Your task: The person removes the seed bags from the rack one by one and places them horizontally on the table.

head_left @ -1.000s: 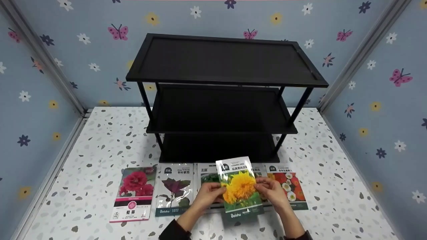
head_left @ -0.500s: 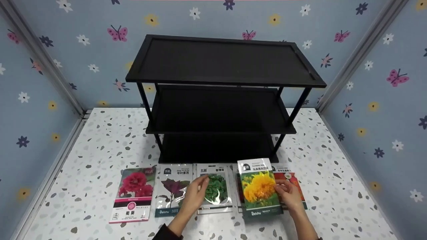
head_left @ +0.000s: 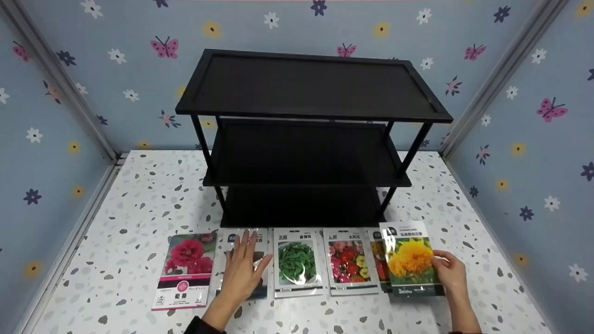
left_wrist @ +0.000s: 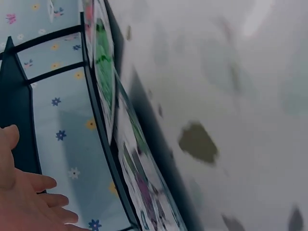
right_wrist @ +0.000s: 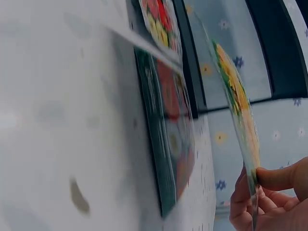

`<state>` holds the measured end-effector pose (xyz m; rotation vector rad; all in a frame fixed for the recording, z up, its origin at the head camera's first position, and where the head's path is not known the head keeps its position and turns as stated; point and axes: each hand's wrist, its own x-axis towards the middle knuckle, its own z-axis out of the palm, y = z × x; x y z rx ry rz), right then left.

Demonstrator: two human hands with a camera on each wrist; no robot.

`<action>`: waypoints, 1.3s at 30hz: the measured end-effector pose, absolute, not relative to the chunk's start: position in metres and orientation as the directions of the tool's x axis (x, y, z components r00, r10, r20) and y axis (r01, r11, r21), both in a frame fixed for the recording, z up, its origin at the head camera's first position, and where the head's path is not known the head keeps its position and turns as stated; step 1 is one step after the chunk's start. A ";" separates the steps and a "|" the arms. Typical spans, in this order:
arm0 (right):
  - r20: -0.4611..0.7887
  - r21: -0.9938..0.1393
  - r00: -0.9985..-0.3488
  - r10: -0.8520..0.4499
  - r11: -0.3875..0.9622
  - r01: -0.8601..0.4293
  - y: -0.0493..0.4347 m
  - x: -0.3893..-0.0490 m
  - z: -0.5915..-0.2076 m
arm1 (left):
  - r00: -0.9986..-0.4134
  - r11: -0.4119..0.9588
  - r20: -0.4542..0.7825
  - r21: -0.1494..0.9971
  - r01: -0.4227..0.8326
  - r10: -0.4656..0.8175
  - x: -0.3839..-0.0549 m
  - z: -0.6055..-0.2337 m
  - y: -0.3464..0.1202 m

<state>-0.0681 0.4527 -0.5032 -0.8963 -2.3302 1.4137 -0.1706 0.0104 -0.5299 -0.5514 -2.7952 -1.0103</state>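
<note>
My right hand [head_left: 452, 273] pinches the right edge of a seed packet with a yellow sunflower picture [head_left: 411, 260]. In the right wrist view this sunflower packet [right_wrist: 238, 103] stands raised, apart from the red-and-white flower packet [right_wrist: 173, 125] below it. From the head, it covers most of that flower packet [head_left: 379, 257]. My left hand [head_left: 242, 269], fingers spread and straight, is over the purple-leaf seed packet [head_left: 228, 236] and hides much of it. In the left wrist view, the left hand [left_wrist: 29, 197] holds nothing.
A black three-tier shelf [head_left: 311, 88] stands behind the row. Also lying on the speckled white tabletop [head_left: 139, 199] are a pink hollyhock packet [head_left: 188, 266], a green herb packet [head_left: 298, 262] and a mixed-flower packet [head_left: 349, 260]. Patterned blue walls [head_left: 297, 23] enclose the table.
The sunflower packet has moved right, first between both hands, then in my right hand alone. My left hand has let go of it and moved left over the purple-leaf packet.
</note>
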 end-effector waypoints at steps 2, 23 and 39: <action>-0.064 -0.855 -0.750 0.658 0.351 0.381 0.464 -0.068 -0.504 | -0.924 0.736 0.230 0.560 0.381 0.304 -0.172 -0.531 0.003; -0.092 -0.708 -0.651 0.754 0.410 0.575 0.540 -0.079 -0.514 | -0.921 0.829 0.233 0.408 0.383 0.311 -0.180 -0.538 -0.026; -0.058 -0.630 -0.652 0.756 0.479 0.611 0.542 -0.071 -0.525 | -0.924 0.833 0.226 0.404 0.377 0.308 -0.178 -0.535 -0.023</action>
